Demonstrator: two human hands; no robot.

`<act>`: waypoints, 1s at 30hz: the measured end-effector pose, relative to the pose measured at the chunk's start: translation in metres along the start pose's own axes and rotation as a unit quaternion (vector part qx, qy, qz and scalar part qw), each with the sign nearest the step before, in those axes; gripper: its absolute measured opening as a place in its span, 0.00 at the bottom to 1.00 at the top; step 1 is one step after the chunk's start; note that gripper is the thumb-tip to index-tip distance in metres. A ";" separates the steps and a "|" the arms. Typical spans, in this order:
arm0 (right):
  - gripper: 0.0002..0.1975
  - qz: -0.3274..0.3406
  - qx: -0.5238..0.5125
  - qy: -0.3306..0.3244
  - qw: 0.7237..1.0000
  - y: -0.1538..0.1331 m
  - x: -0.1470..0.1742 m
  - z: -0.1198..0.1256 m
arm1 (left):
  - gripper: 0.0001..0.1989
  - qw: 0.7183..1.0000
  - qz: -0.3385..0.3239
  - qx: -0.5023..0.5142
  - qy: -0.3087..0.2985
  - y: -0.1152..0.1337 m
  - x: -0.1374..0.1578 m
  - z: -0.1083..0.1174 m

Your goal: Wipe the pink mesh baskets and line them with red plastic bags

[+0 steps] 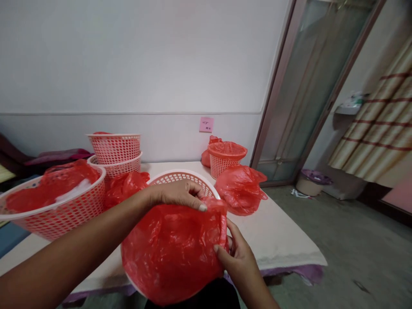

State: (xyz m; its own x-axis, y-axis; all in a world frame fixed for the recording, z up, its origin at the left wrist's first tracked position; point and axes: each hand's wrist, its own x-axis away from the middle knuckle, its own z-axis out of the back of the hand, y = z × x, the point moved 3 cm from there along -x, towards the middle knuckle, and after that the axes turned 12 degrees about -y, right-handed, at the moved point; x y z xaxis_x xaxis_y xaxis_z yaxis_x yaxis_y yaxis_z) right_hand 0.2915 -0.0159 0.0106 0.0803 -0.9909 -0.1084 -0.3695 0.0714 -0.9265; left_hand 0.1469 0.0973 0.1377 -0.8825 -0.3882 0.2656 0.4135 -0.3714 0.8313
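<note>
Red bag (pixel 174 249) drawn over the near side of a white basket (pixel 175 176), hiding most of it.
At the basket's right edge, the right hand (pixel 240 253) pinches the bag, fingers partly hidden; the left hand (pixel 177 194) reaches across the basket, fingertips obscured, so its grip I cannot tell.

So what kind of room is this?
Probably a room in somebody's home, though I can't be certain: there's a striped curtain, a glass door and a lined bin.
</note>
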 end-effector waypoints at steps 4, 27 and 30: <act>0.34 -0.005 0.010 -0.006 1.000 -0.001 0.001 0.000 | 0.13 0.998 0.025 0.046 -0.044 0.006 0.005 -0.008; 0.34 -0.035 0.082 -0.031 0.996 0.007 0.003 0.010 | 0.13 0.939 0.115 -0.182 0.269 -0.026 -0.008 0.096; 0.34 -0.043 0.077 -0.026 0.996 0.006 0.004 0.009 | 0.17 0.947 0.137 -0.144 0.251 -0.043 0.002 0.107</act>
State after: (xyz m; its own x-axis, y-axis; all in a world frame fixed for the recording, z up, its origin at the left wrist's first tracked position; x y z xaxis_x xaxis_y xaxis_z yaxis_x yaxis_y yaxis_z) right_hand 0.2983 -0.0188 0.0012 0.1547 -0.9871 -0.0419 -0.2142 0.0079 -0.9768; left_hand 0.1032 0.2021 0.1547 -0.5449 -0.8289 0.1264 0.7199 -0.3852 0.5774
